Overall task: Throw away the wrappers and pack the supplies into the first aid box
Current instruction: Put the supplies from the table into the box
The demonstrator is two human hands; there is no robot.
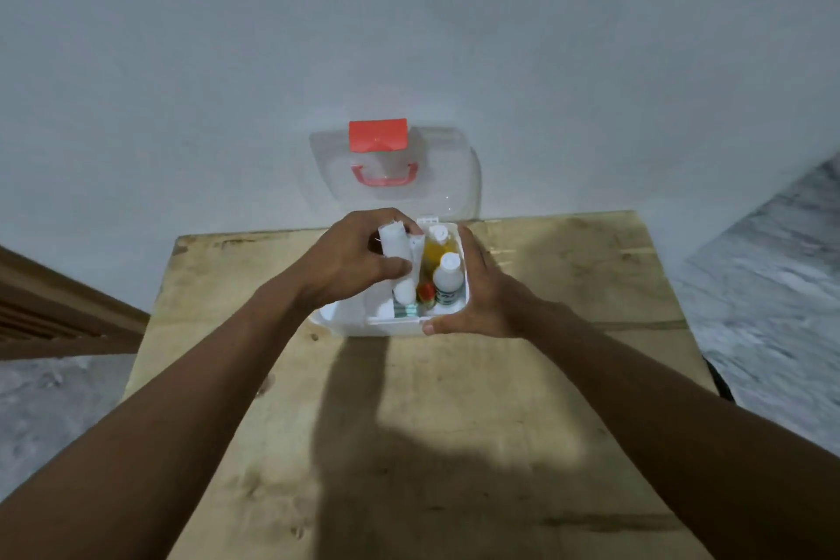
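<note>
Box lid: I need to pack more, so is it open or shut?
Open: the clear lid stands raised behind the box, bottles visible inside.

Worn plywood table (568, 277) w/ open first aid box (345, 321) near far edge.

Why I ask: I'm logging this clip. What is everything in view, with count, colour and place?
first aid box: 1, white, far end of the table
lid: 1, clear, raised against the wall
latch: 1, red, top of lid
handle: 1, red, on lid
bandage roll: 1, white, above the box
yellow-liquid bottle: 1, white cap, back of box
white bottle: 1, in front of it
red-capped bottle: 1, small, box middle
white round item: 1, left compartment, kind unclear
table: 1, pale wood
wall: white, behind
floor: grey, both sides
left hand: grips the bandage roll
right hand: holds the box's right side
</note>
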